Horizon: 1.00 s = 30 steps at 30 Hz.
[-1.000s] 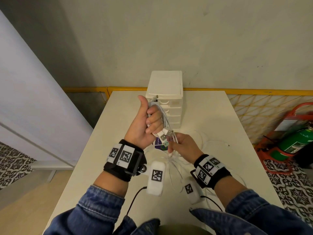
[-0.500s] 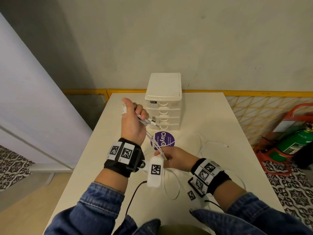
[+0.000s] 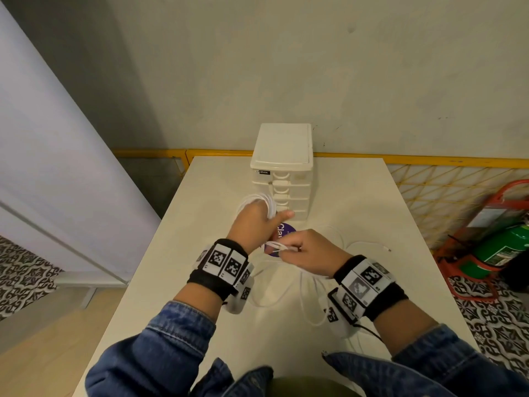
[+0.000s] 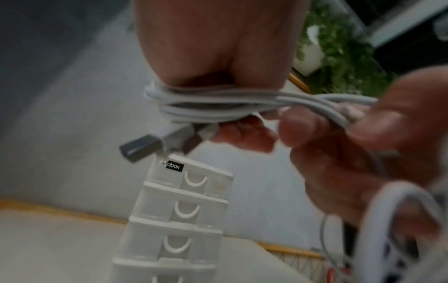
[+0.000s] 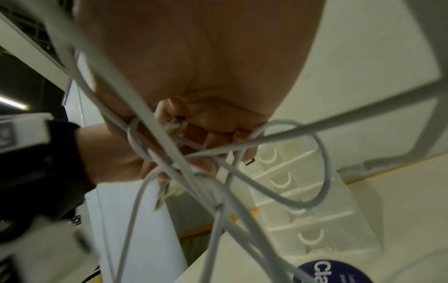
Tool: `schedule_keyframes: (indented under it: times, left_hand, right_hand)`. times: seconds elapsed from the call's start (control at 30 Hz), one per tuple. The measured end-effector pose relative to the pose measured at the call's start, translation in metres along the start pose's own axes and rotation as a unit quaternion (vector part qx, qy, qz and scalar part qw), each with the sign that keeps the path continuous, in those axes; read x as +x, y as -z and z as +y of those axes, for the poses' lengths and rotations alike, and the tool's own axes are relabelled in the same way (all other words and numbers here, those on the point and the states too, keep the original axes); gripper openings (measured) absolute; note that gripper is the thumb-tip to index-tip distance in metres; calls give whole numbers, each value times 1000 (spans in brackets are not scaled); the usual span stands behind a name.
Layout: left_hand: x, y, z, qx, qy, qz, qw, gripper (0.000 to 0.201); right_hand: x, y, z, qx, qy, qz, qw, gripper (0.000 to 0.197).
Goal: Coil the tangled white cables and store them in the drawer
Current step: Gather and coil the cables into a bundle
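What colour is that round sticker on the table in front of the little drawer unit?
The round sticker is dark purple with white lettering, clearest in the head view.

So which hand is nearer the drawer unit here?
Left. The left hand, wrapped in cable loops, sits just in front of the drawer unit; the right hand is closer to the person, pinching cable.

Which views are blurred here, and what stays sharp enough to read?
Head view: mostly sharp, slight blur on the right hand. Left wrist view: right hand smeared, but the coiled white cable around the left hand and the white plastic drawer unit read clearly. Right wrist view: near cable strands soft and blurred.
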<state>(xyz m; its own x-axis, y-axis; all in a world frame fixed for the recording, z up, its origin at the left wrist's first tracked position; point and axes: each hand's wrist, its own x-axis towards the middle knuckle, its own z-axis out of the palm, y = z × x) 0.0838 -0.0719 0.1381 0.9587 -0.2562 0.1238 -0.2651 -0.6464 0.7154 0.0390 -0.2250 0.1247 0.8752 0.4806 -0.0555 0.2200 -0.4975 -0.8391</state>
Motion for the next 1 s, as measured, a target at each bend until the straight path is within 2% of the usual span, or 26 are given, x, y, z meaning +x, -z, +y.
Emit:
schedule_keyframes:
  times: [0.07, 0.13, 0.23, 0.33, 0.47, 0.5, 0.57, 0.63, 0.7, 0.83, 1.0]
  left_hand:
    - [-4, -2, 3, 14, 14, -94, 995, 63]
    - [-9, -4, 8, -22, 52, -174, 983, 62]
    - [-12, -3, 13, -62, 84, -264, 959, 58]
    - [-11, 3, 15, -115, 60, -319, 939, 44]
    - [-9, 13, 12, -105, 41, -312, 943, 29]
    - [-8, 15, 10, -98, 42, -309, 945, 27]
    - [-7, 18, 6, -84, 49, -293, 951, 27]
    - [-6, 23, 0, -66, 58, -255, 963, 36]
    - [-5, 26, -5, -67, 68, -209, 973, 42]
    - [-6, 25, -10, -108, 74, -155, 979, 36]
    - [-5, 26, -15, -147, 106, -117, 977, 37]
  right_hand:
    - [-2, 12, -2, 4, -3, 5, 1000, 22]
    - [-4, 23, -1, 8, -13, 21, 1000, 14]
    - [-7, 32, 7, 5, -30, 48, 998, 7]
    - [-9, 31, 21, -4, -47, 35, 998, 9]
    - [-9, 24, 35, 18, -56, 23, 998, 44]
    - [-9, 22, 35, 26, -56, 18, 998, 46]
    - [-10, 22, 36, 47, -57, 27, 997, 32]
    - [-13, 26, 35, 66, -54, 59, 995, 26]
    - [-15, 31, 33, 106, -47, 80, 990, 37]
    - [-13, 30, 25, 190, -38, 94, 976, 52]
    - [-12, 26, 25, 200, -30, 109, 973, 24]
